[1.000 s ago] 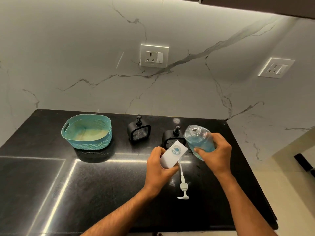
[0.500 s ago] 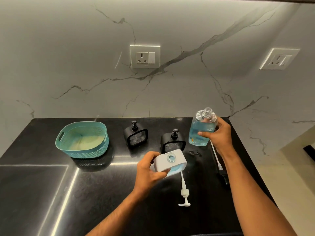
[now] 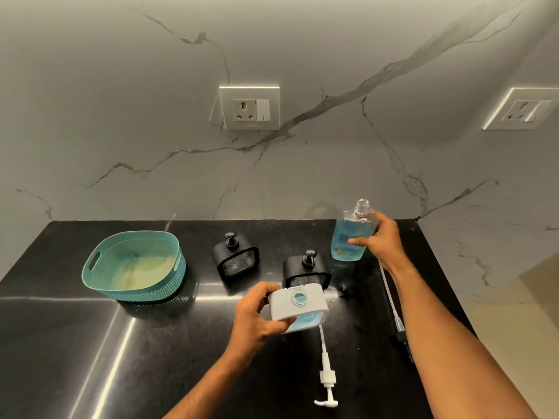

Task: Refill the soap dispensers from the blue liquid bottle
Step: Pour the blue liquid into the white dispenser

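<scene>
My left hand (image 3: 257, 317) holds a white soap dispenser (image 3: 295, 303) with its round mouth uncovered and blue liquid showing in its lower part. My right hand (image 3: 379, 240) grips the clear bottle of blue liquid (image 3: 349, 240), upright and uncapped, at the counter's back right. A white pump with its tube (image 3: 326, 376) lies on the black counter (image 3: 151, 358) in front of the dispenser. Two black dispensers (image 3: 234, 258) (image 3: 305, 269) stand behind, pumps fitted.
A teal perforated basket (image 3: 133, 264) sits at the left of the counter. Another pump with a black head and white tube (image 3: 393, 309) lies under my right forearm. Marble walls with two sockets (image 3: 249, 108) (image 3: 523, 110) rise behind. The counter's right edge drops to the floor.
My right hand has swung the blue bottle from tilted over the white dispenser to upright and carried it back and right. My left hand levelled the dispenser.
</scene>
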Demonstrator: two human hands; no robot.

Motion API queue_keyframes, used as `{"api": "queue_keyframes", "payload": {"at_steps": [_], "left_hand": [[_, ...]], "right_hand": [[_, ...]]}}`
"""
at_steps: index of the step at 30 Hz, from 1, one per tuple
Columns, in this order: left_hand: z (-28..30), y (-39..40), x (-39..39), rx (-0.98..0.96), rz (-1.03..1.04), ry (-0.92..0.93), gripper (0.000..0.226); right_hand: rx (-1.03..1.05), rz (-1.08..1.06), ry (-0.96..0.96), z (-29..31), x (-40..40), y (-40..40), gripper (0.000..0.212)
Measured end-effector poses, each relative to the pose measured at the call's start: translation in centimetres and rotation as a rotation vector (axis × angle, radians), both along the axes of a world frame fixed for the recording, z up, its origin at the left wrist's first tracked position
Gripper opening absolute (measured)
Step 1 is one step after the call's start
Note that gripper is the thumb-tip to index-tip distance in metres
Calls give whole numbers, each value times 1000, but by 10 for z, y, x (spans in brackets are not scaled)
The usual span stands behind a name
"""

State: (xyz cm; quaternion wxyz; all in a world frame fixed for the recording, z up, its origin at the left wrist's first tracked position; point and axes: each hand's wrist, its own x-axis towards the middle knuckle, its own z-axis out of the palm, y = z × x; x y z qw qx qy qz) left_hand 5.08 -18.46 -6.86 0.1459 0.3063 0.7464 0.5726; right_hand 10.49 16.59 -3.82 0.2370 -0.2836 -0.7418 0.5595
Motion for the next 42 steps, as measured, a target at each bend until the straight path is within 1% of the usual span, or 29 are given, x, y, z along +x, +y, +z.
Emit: {"api": "queue_keyframes", "payload": {"at_steps": [5,12,16,20,25,27,29,32,34,36,38,40,42], "left_hand": [[-2,7,-7,-18,-11,8,44],[-1,13,-11,-33,-18,5,46],[-3,14,-12,-49,-25,-1,47],[-3,15,-11,-49,-23,-1,47],[3,14,-9,-33,-21,3,46],[4,12,-9,-30,-29,0,45],[4,10,-9,-27,-35,-5,46],[2,6,-8,-18,-36,-14,46],[0,4,-5,-10,-34,-23,46],[0,2,-1,3,-25,-28,47],[-1,-2,4,20,-18,-40,48],[-3,-6,8,32,-12,-55,49],[-5,-12,12,31,-9,-70,49]], "right_hand": [[-28,20,-36,-10,-10,9,71],[-64,26,-73,-22,-17,18,78],[-100,80,-89,-22,-15,21,82],[-116,128,-82,-21,-13,20,85],[-105,133,-66,-20,-8,16,96],[-93,138,-53,-19,-1,13,97],[-49,111,-44,-20,10,9,93],[50,-38,-26,-27,34,-6,79],[96,-164,17,-35,52,-23,60],[113,-239,54,-41,67,-47,39],[141,-227,26,-45,80,-74,27],[177,-166,-52,-49,92,-102,26],[203,-125,-170,-53,105,-132,25]]}}
